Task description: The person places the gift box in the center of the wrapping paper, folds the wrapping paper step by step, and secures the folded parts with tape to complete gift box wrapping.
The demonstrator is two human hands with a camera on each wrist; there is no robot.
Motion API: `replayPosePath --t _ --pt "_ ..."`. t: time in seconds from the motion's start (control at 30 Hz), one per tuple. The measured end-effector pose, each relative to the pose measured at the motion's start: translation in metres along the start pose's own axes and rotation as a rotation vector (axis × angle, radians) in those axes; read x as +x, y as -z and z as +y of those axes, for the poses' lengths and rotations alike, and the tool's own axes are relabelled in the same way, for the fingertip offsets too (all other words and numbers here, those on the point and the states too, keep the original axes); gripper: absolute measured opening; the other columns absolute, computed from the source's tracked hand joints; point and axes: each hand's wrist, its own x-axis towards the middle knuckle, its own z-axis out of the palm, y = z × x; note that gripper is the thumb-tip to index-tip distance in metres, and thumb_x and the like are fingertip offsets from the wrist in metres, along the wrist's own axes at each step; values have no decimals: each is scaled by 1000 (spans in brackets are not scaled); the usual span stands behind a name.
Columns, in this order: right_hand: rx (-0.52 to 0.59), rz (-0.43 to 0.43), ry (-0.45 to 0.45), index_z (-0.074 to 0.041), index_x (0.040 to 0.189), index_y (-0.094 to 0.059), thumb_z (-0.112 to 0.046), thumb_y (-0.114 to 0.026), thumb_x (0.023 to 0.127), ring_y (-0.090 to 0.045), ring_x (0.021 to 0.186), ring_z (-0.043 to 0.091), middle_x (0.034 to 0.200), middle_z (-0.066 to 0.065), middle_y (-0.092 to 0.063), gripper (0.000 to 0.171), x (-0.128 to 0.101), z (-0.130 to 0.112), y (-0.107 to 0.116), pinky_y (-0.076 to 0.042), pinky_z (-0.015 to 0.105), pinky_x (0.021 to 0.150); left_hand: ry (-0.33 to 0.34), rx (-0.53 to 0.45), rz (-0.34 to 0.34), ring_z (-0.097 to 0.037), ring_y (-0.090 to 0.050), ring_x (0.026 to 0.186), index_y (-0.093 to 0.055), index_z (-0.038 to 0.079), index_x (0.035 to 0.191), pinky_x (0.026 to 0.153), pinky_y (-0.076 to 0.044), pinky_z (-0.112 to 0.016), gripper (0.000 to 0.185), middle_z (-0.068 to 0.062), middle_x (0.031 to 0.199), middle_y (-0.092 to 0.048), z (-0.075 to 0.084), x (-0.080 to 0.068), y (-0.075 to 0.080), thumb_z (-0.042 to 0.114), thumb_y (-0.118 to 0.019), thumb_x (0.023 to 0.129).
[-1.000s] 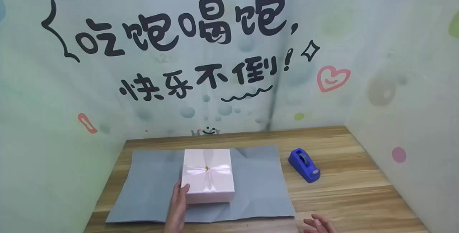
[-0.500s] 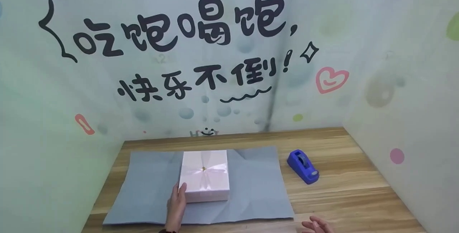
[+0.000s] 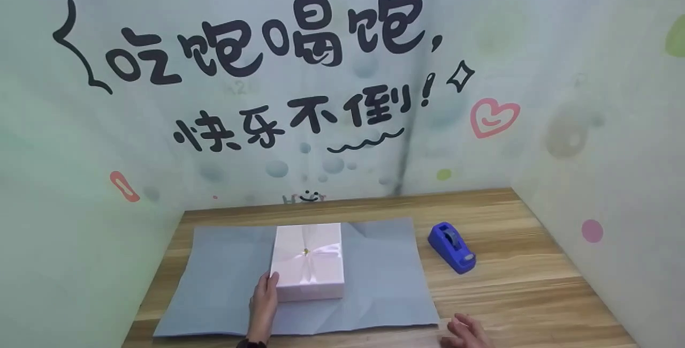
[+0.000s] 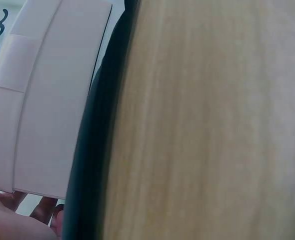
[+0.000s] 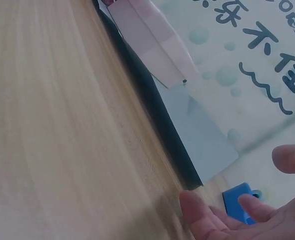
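A pale pink gift box [image 3: 309,262] with a ribbon bow lies on a grey-blue sheet of wrapping paper [image 3: 225,284] spread over the wooden table [image 3: 508,284]. My left hand [image 3: 270,281] rests against the box's front left corner, thumb by the top edge. In the left wrist view the box's side [image 4: 52,100] fills the left, and my fingertips [image 4: 37,212] show just below it. My right hand [image 3: 460,327] lies on the table beside the paper's front right corner. The right wrist view shows this hand [image 5: 260,217] with relaxed fingers, holding nothing.
A blue tape dispenser [image 3: 452,254] stands on the bare wood to the right of the paper, also seen as the dispenser [image 5: 236,197] past my right fingers. Printed panels wall in the table at the back [image 3: 321,96], left and right.
The box has shifted and turned slightly under my left hand. My right hand has crept left, closer to the paper's corner.
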Motion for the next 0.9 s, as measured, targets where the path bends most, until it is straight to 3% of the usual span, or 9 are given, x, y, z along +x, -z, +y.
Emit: replayPosePath --t 0.13,0.2,0.33,0.5,0.57,0.63,0.73,0.83,0.9 --pt "66 -70 -50 6 140 -1 -43 -51 88 -63 90 25 128 31 -41 87 7 -7 -3 -51 44 80 -11 -9 3 -41 -18 134 -21 -3 140 108 -21 -52 71 -26 145 -21 1 0 0 51 -24 94" --pt "113 -105 -73 6 140 3 -40 -49 90 -64 85 24 119 25 -48 85 12 -10 -6 -51 43 80 -12 -25 2 -41 -18 134 -21 -3 140 108 -21 -52 70 -26 145 -21 1 0 0 50 -24 94" --pt "103 -202 -86 9 138 7 -36 -46 92 -65 76 19 94 11 -61 83 19 -13 -13 -53 40 77 -18 -76 4 -40 -17 135 -21 -2 141 108 -20 -52 66 -25 146 -20 0 0 1 45 -25 95" --pt "90 -241 -90 12 137 12 -33 -44 94 -66 71 20 72 7 -66 83 28 -13 -24 -53 36 73 -23 -113 -4 -40 -16 136 -19 -1 141 108 -19 -52 65 -24 147 -19 1 0 2 44 -25 95" --pt "93 -232 -95 11 137 5 -32 -45 94 -65 69 19 70 6 -65 79 32 -13 -30 -53 35 70 -21 -121 3 -39 -16 135 -19 -1 141 108 -20 -52 64 -24 147 -19 2 -1 2 43 -26 96" --pt "82 -218 -91 8 135 -11 -31 -47 93 -65 65 18 67 6 -65 68 37 -14 -35 -52 32 66 -20 -127 33 -39 -19 135 -21 0 141 108 -21 -51 61 -23 146 -21 4 -2 2 40 -28 95" --pt "66 -198 -79 2 118 -36 -32 -52 91 -62 60 15 64 5 -64 46 39 -16 -40 -50 30 59 -46 -147 107 -38 -24 132 -24 0 140 107 -23 -50 57 -24 143 -27 9 -5 1 32 -32 94" --pt "-2 -174 -4 -1 106 -49 -31 -55 89 -60 57 13 65 5 -65 35 37 -21 -43 -50 29 56 -114 -148 174 -38 -28 128 -28 1 138 106 -22 -50 53 -23 139 -31 15 -11 1 23 -38 92" --pt "-68 -155 81 3 104 -53 -28 -54 90 -61 60 13 71 6 -67 34 34 -24 -43 -51 30 57 -164 -128 191 -37 -27 126 -31 1 137 104 -21 -51 51 -23 137 -33 20 -16 1 18 -42 90"
